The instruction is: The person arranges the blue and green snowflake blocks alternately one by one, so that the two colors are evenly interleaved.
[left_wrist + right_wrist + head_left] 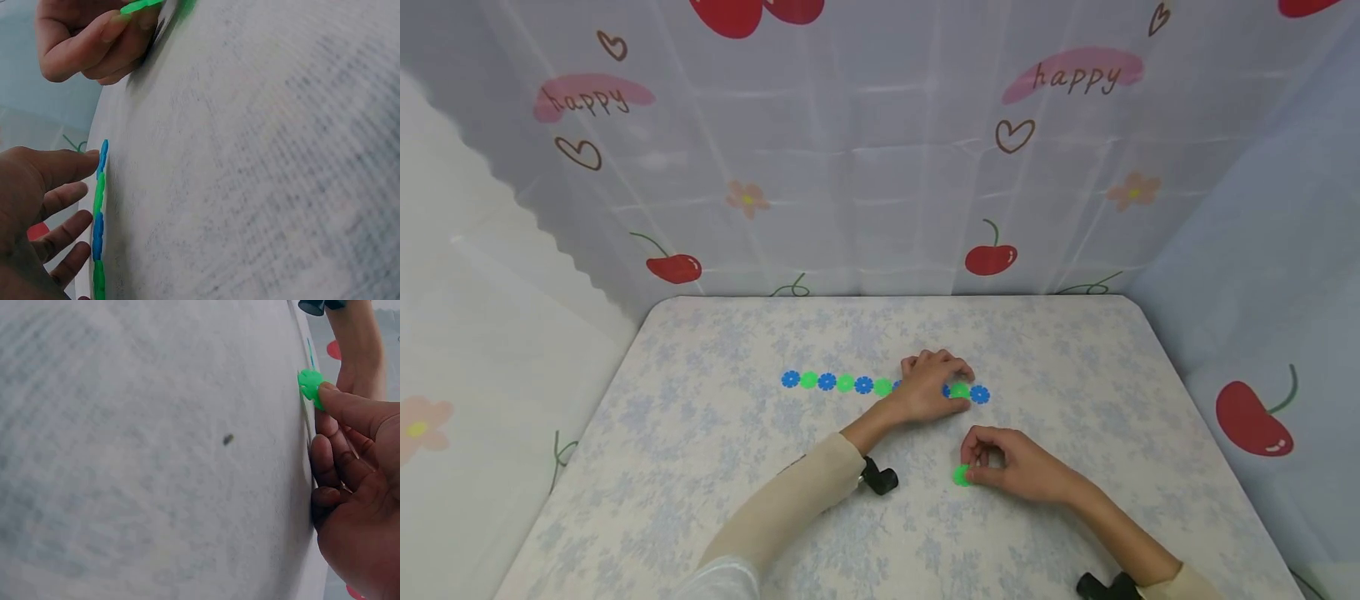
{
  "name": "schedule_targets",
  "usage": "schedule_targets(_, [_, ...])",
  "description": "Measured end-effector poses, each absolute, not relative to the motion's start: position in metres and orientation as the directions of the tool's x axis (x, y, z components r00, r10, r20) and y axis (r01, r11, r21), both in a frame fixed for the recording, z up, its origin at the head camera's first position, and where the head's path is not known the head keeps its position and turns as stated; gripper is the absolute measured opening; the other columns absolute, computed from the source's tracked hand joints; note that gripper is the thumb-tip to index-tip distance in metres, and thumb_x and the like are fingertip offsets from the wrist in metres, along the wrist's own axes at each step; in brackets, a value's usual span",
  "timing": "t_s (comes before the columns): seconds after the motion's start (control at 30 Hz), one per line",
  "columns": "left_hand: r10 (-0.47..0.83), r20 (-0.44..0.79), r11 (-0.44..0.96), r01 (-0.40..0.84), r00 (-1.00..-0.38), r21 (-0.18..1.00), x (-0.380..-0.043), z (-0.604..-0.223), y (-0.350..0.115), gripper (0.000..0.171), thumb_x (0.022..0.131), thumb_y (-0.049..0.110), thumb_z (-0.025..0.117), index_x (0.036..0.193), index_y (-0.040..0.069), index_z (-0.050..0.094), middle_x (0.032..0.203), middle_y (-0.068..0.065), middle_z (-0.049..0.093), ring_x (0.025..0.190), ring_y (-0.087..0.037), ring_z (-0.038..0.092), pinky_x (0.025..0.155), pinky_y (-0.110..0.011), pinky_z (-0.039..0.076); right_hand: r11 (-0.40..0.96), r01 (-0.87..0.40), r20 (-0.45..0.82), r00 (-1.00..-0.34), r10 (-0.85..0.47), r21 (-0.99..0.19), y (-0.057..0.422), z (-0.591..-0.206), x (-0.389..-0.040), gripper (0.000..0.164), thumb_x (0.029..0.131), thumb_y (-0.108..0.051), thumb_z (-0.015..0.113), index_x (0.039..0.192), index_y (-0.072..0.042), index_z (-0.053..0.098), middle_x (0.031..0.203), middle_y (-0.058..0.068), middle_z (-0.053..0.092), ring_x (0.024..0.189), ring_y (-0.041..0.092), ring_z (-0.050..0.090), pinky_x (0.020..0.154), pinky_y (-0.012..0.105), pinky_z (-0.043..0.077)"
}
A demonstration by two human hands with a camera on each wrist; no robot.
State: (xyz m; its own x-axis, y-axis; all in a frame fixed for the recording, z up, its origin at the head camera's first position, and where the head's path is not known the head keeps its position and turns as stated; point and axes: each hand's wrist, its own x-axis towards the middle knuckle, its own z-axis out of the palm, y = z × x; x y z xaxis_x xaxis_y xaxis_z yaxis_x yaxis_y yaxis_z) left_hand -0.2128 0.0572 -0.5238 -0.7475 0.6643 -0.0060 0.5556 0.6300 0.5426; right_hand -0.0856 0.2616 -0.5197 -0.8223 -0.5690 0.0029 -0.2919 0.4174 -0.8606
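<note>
A row of alternating blue and green notched plastic discs [846, 383] runs left to right across the table, edge to edge. My left hand [928, 392] lies over the right part of this row and hides some of it. In the left wrist view its fingers are extended and spread, with the thumb at a blue disc [104, 150]. The last blue disc [980, 394] shows just beyond the hand. Closer to me, my right hand [1018, 467] pinches a single green notched disc [309, 385] between thumb and fingers, low over the table and apart from the row.
A pale table [700, 500] with a blue floral pattern lies under both hands. Behind it hangs a curtain [850, 167] printed with cherries and hearts, and similar sheets enclose the sides. A black wrist mount [880, 477] sticks out from the left forearm.
</note>
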Motion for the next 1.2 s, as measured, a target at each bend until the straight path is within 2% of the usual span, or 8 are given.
schedule_targets(0.23, [0.667,-0.006,0.623,0.552,-0.745,0.554,-0.212,-0.524,0.063,0.033,0.1,0.042,0.076,0.13,0.031,0.069,0.138,0.003,0.061,0.134,-0.026,0.048,0.108,-0.053,0.029,0.38,-0.254,0.004,-0.836,-0.549,-0.889,0.273,-0.521,-0.095,0.009,0.103,-0.019,0.075,0.108,-0.015,0.069,0.099,0.004,0.07,0.086,0.016,0.064,0.079,0.026,0.052])
schedule_targets(0.53, [0.653,0.018,0.624,0.551,-0.757,0.554,-0.212,-0.529,0.066,0.025,0.1,0.04,0.077,0.124,0.033,0.071,0.136,0.006,0.061,0.131,-0.024,0.049,0.111,-0.055,0.027,0.408,-0.249,0.032,-0.883,-0.469,-0.879,0.293,-0.523,-0.109,0.006,0.101,-0.011,0.075,0.103,-0.011,0.069,0.091,0.008,0.068,0.076,0.019,0.06,0.068,0.027,0.047])
schedule_targets(0.93, [0.638,0.028,0.63,0.543,-0.769,0.555,-0.211,-0.532,0.07,0.024,0.099,0.04,0.078,0.121,0.033,0.072,0.137,0.005,0.061,0.132,-0.026,0.049,0.109,-0.056,0.027,0.431,-0.217,0.038,-0.921,-0.387,-0.876,0.31,-0.529,-0.123,0.006,0.102,-0.011,0.075,0.105,-0.01,0.07,0.092,0.009,0.071,0.079,0.019,0.065,0.072,0.028,0.053])
schedule_targets(1.2, [0.623,0.036,0.64,0.536,-0.781,0.551,-0.21,-0.53,0.071,0.023,0.099,0.04,0.078,0.119,0.032,0.072,0.135,0.004,0.061,0.132,-0.027,0.049,0.11,-0.057,0.027,0.493,-0.155,0.023,-0.964,-0.264,-0.856,0.318,-0.531,-0.137,0.007,0.102,-0.014,0.075,0.106,-0.01,0.071,0.094,0.009,0.072,0.081,0.015,0.067,0.074,0.027,0.055])
